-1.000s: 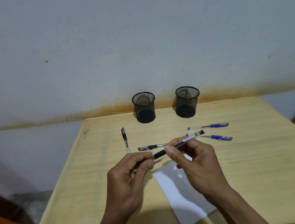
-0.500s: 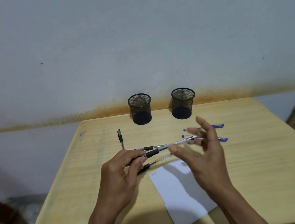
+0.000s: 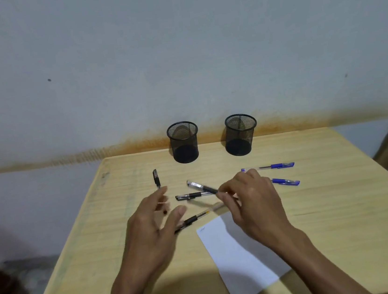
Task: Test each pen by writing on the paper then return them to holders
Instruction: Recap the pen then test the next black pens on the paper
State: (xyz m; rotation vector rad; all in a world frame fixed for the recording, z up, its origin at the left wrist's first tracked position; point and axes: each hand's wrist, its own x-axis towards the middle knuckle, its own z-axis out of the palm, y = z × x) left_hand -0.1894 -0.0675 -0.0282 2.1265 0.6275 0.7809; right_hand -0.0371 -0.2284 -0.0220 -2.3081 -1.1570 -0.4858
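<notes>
A: Above the paper [image 3: 240, 256], the right hand [image 3: 251, 203] pinches a black pen [image 3: 201, 187], its far end aimed toward the left holder [image 3: 183, 141].

B: And the left hand [image 3: 149, 230]?

A: Spread, holding nothing, just beside the paper over another black pen [image 3: 192, 219] on the tabletop [image 3: 343, 214].

B: Turn the tip down toward the paper, steady the sheet with the free hand, then write lightly near its top corner.

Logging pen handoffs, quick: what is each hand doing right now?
Left hand: open, holding nothing.
Right hand: closed on a black pen.
</notes>
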